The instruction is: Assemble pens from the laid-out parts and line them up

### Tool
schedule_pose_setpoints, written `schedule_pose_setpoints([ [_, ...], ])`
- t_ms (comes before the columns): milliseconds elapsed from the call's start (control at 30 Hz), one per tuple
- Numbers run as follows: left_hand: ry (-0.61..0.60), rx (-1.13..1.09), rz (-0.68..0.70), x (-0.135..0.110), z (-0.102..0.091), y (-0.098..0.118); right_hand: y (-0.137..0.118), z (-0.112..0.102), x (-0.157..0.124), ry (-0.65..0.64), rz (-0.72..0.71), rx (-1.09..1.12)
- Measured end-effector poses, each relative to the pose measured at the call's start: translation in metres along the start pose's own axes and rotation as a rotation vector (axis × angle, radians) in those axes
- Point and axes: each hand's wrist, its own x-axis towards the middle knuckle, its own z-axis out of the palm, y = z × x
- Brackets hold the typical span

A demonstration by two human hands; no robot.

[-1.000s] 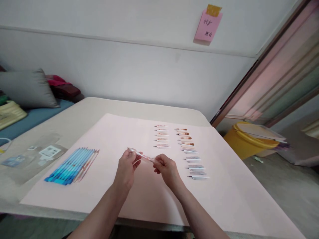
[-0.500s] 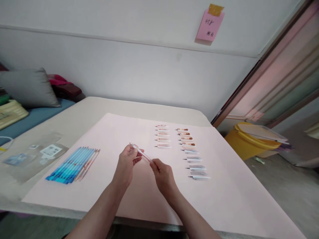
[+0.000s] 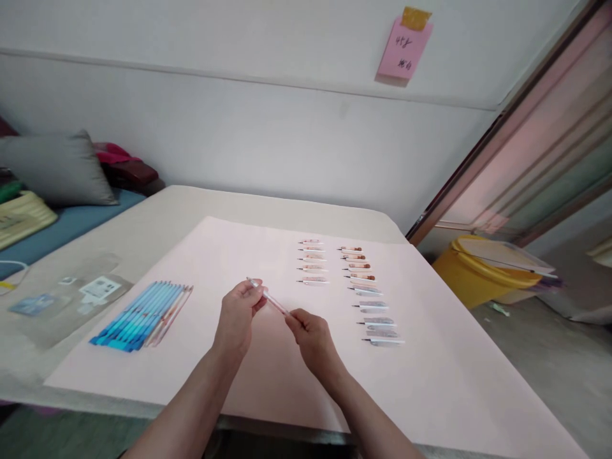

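Note:
Over the middle of a pale pink sheet (image 3: pixel 268 248) both my hands hold one slim pen (image 3: pixel 272 298) with a clear barrel and a pinkish print. My left hand (image 3: pixel 236 319) pinches its upper left end. My right hand (image 3: pixel 310 335) pinches its lower right end, fingers curled. The pen slants down to the right, a little above the paper.
A row of blue pens (image 3: pixel 141 315) lies on the sheet at the left. Two columns of small pen parts (image 3: pixel 313 262) (image 3: pixel 368 296) lie at the right. Clear plastic bags (image 3: pixel 67 296) rest on the table's left. A yellow bucket (image 3: pixel 482 271) stands on the floor at the right.
My right hand has slid left along the pen towards my left hand, covering more of its lower end. The pen has tilted a little steeper.

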Motion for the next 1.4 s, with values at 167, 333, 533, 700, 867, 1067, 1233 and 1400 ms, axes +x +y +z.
schedule_pose_setpoints([
  [167, -0.049, -0.009, -0.003, -0.0026, 0.0024, 0.0032, 0.0002, -0.0009, 0.0026, -0.023, 0.041, 0.051],
  [333, 0.036, 0.025, 0.033, -0.0007, 0.0029, 0.0001, -0.0011, 0.0018, 0.002, -0.029, 0.032, 0.04],
  [533, -0.018, -0.03, 0.012, 0.0015, 0.0008, 0.0019, -0.0014, 0.0018, 0.0017, -0.063, 0.081, 0.08],
  [700, 0.028, 0.055, 0.034, -0.002, 0.0033, 0.0007, -0.0032, 0.0015, 0.0001, -0.022, 0.025, 0.004],
  [867, 0.03, 0.012, 0.024, 0.0007, 0.0012, 0.0017, -0.0045, 0.002, -0.0005, -0.034, 0.034, -0.021],
  [1067, 0.029, 0.076, 0.05, -0.0005, 0.0025, 0.0035, -0.0052, 0.0013, -0.0004, -0.014, 0.015, -0.025],
  [1233, 0.092, 0.112, 0.105, 0.0033, 0.0007, 0.0025, -0.0056, 0.0015, -0.0009, -0.047, 0.032, 0.009],
  [1400, 0.001, 0.041, 0.059, 0.003, -0.0011, 0.0055, -0.0067, -0.0005, 0.0001, -0.058, 0.066, 0.024],
])
